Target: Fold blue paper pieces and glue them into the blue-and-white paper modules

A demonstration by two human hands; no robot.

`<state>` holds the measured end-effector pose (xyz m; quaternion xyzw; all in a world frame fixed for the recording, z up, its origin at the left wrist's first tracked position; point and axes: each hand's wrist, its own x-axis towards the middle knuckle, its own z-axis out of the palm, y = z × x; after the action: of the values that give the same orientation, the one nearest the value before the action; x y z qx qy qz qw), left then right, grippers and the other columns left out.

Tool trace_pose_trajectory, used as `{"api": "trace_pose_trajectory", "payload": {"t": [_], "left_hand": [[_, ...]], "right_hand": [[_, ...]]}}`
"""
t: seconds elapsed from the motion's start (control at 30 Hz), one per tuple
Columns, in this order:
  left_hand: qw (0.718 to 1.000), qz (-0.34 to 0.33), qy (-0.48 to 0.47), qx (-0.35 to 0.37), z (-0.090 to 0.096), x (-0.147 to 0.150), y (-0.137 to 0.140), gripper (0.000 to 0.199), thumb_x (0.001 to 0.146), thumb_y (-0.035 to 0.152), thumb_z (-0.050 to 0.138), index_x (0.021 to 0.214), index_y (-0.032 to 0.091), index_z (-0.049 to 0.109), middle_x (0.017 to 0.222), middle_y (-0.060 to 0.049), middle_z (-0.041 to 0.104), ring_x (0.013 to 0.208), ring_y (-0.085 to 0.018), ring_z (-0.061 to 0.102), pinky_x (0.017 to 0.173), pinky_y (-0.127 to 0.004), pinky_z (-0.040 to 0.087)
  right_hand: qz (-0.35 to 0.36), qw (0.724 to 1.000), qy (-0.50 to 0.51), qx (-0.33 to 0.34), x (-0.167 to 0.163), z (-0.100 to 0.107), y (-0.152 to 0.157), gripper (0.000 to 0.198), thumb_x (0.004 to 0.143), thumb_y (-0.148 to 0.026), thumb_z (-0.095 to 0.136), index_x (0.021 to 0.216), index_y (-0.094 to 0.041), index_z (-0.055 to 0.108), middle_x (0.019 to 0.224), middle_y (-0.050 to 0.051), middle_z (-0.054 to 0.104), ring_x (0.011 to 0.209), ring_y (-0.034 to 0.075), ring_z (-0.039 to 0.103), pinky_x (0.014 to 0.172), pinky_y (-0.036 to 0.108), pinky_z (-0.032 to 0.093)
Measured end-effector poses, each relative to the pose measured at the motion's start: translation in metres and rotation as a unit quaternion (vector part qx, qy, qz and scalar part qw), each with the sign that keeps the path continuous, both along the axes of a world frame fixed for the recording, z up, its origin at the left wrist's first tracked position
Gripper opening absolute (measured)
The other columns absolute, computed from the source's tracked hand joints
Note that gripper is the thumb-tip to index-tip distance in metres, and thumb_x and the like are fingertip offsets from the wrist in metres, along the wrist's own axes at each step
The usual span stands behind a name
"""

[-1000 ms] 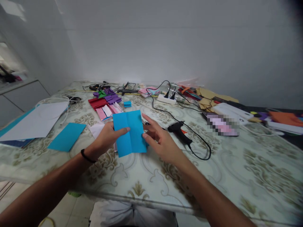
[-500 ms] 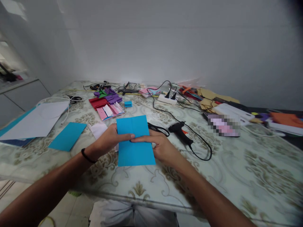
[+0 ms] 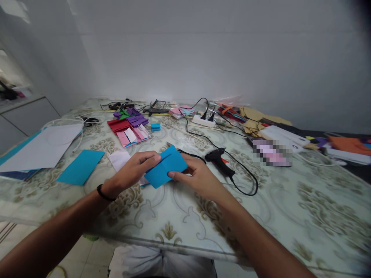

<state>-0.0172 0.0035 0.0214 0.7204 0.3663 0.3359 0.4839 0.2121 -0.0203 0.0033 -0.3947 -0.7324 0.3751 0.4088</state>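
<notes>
A blue sheet of paper (image 3: 165, 168), creased and tilted, is held between my two hands above the table. My left hand (image 3: 139, 165) grips its upper left edge, thumb on top. On the right side my right hand (image 3: 194, 173) pinches it with the thumb on the front face; the fingers behind are hidden. Behind my right hand, a pair of black-handled scissors (image 3: 193, 154) is partly covered. A white piece of paper (image 3: 118, 159) lies beside my left hand, and another blue sheet (image 3: 81, 166) rests farther left.
A black glue gun (image 3: 220, 162) with a looping cord lies right of my hands. Folded pink paper (image 3: 133, 135), red paper (image 3: 118, 125) and purple paper (image 3: 136, 117) sit farther back. A white power strip (image 3: 203, 121) stands near the wall. White sheets (image 3: 43, 146) are stacked at left.
The blue sheet has gone from upright and opened out to a smaller, tilted shape, its lower part drawn up. My right thumb now presses its front; my left hand stays at its left edge.
</notes>
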Motion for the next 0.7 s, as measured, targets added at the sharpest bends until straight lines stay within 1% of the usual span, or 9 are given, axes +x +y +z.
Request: {"api": "trace_pose_trajectory", "payload": {"t": [0.07,0.17,0.23,0.37,0.5,0.63,0.7], "left_hand": [[1.0,-0.002,0.008,0.003,-0.002,0.002,0.0,0.045,0.094,0.058,0.062,0.08,0.016,0.066,0.072,0.0,0.059,0.062,-0.012,0.051,0.054,-0.022,0.04],[1.0,0.007,0.02,-0.005,-0.008,0.004,0.0,0.036,0.089,0.053,0.071,0.09,0.016,0.071,0.08,-0.002,0.068,0.07,-0.015,0.061,0.06,-0.023,0.046],[1.0,0.011,0.026,-0.008,-0.011,0.005,0.0,0.034,0.089,0.05,0.072,0.09,0.016,0.073,0.082,-0.003,0.071,0.072,-0.017,0.064,0.063,-0.024,0.049],[0.999,0.012,0.031,0.002,-0.013,0.006,0.0,0.033,0.092,0.049,0.069,0.095,0.016,0.075,0.086,-0.004,0.074,0.075,-0.018,0.066,0.064,-0.025,0.05],[0.998,0.016,0.059,0.026,-0.011,0.007,-0.003,0.034,0.094,0.049,0.066,0.093,0.016,0.074,0.083,-0.003,0.071,0.073,-0.016,0.062,0.063,-0.024,0.047],[0.998,0.014,0.061,0.014,-0.01,0.009,-0.005,0.037,0.094,0.051,0.065,0.085,0.016,0.07,0.071,0.0,0.063,0.062,-0.013,0.054,0.055,-0.023,0.04],[0.998,0.02,0.051,0.007,-0.01,0.009,-0.005,0.037,0.093,0.051,0.066,0.082,0.016,0.069,0.068,0.001,0.061,0.059,-0.013,0.053,0.053,-0.023,0.038]], "right_hand": [[-0.014,0.999,-0.026,-0.018,0.0,0.0,0.0,0.017,0.087,-0.036,0.077,0.084,-0.019,0.075,0.098,0.006,0.073,0.083,0.021,0.067,0.067,0.03,0.051],[-0.03,0.998,-0.039,-0.029,0.0,-0.001,0.0,0.022,0.087,-0.039,0.076,0.081,-0.019,0.072,0.086,0.004,0.069,0.075,0.02,0.064,0.065,0.03,0.049],[-0.04,0.998,-0.031,-0.038,0.0,-0.002,0.0,0.025,0.087,-0.043,0.075,0.082,-0.019,0.071,0.082,0.004,0.068,0.072,0.02,0.063,0.064,0.03,0.049],[-0.049,0.998,-0.013,-0.044,-0.001,-0.002,-0.001,0.029,0.087,-0.047,0.075,0.083,-0.019,0.069,0.08,0.004,0.068,0.07,0.02,0.062,0.062,0.03,0.049],[-0.062,0.997,-0.021,-0.036,-0.001,-0.003,0.0,0.029,0.086,-0.046,0.076,0.077,-0.019,0.065,0.074,0.002,0.064,0.067,0.019,0.061,0.059,0.029,0.047],[-0.07,0.997,-0.038,-0.023,-0.001,-0.004,0.0,0.034,0.084,-0.045,0.076,0.069,-0.02,0.059,0.07,0.0,0.058,0.064,0.017,0.056,0.056,0.027,0.044],[-0.073,0.996,-0.035,-0.026,-0.002,-0.005,0.0,0.034,0.083,-0.044,0.077,0.071,-0.02,0.057,0.071,-0.001,0.057,0.064,0.016,0.054,0.056,0.026,0.044]]}}
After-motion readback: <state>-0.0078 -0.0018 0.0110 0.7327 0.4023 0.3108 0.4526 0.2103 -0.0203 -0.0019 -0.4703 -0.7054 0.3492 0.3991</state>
